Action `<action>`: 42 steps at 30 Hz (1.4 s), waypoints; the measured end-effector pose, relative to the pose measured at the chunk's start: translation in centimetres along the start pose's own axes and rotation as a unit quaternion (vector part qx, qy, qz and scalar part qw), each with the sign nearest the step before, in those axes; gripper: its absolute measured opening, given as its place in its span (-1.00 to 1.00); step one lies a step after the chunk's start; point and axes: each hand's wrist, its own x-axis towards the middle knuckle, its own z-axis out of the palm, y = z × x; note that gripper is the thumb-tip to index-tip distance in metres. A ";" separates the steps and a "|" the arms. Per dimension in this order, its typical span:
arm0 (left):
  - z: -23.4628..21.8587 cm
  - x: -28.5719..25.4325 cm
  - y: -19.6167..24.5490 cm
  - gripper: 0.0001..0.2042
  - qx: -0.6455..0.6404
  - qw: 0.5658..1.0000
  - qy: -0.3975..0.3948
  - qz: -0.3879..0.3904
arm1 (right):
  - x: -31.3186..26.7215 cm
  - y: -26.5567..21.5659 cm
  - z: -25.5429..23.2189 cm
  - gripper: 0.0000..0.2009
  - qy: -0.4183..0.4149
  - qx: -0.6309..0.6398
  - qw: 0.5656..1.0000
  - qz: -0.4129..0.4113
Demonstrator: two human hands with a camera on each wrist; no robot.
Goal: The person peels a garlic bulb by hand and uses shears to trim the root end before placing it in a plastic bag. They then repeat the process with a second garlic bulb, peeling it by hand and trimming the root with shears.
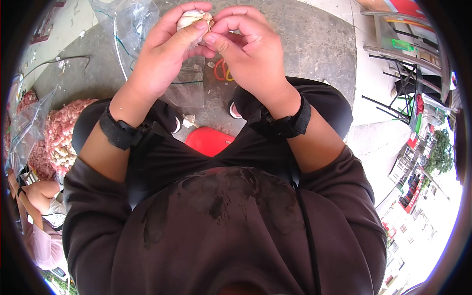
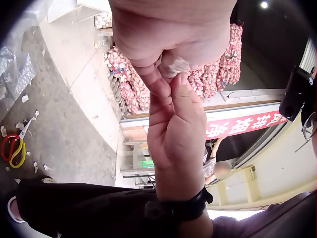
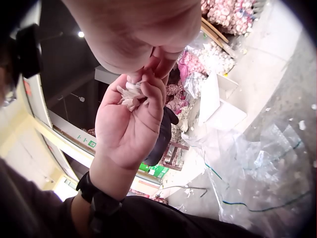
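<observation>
My left hand (image 1: 160, 54) grips a whitish garlic bulb (image 1: 189, 19), its fingers curled round it and the thumb lying across the front. From the other side my right hand (image 1: 255, 51) pinches at the bulb's edge with thumb and forefinger. In the right wrist view, loose papery skin (image 3: 131, 95) sticks out from the bulb in the left palm. The left wrist view has the bulb (image 2: 174, 65) mostly hidden by both hands, with the right fingertips right at it.
Scissors (image 2: 15, 148) with red and yellow handles lie on the grey floor amid skin scraps. A clear plastic bag (image 1: 130, 29) spreads at the front left. Sacks of garlic (image 1: 61, 132) stand at left, near a seated person (image 1: 42, 201). A red object (image 1: 209, 141) shows between the knees.
</observation>
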 end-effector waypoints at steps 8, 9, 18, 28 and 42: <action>-0.2 0.3 -0.3 -0.64 -0.091 0.995 0.014 -0.042 | 0.0 0.7 0.5 -0.86 0.010 -0.089 0.990 -0.113; -0.3 0.4 -0.3 -0.64 -0.106 0.993 0.012 -0.043 | 0.0 1.0 0.6 -0.85 0.009 -0.073 0.992 -0.098; -0.8 0.2 -0.4 -0.57 -0.084 0.996 -0.026 -0.013 | 0.6 0.4 0.3 -0.68 -0.004 -0.077 0.991 -0.107; -0.6 0.1 -0.9 -0.52 0.029 0.998 -0.034 0.042 | 0.9 0.5 -0.8 -0.58 -0.074 -0.102 0.988 -0.089; 1.6 -0.3 -0.6 -0.63 0.157 0.981 0.040 0.103 | 0.4 -1.0 -0.5 -0.64 -0.072 0.018 0.995 0.074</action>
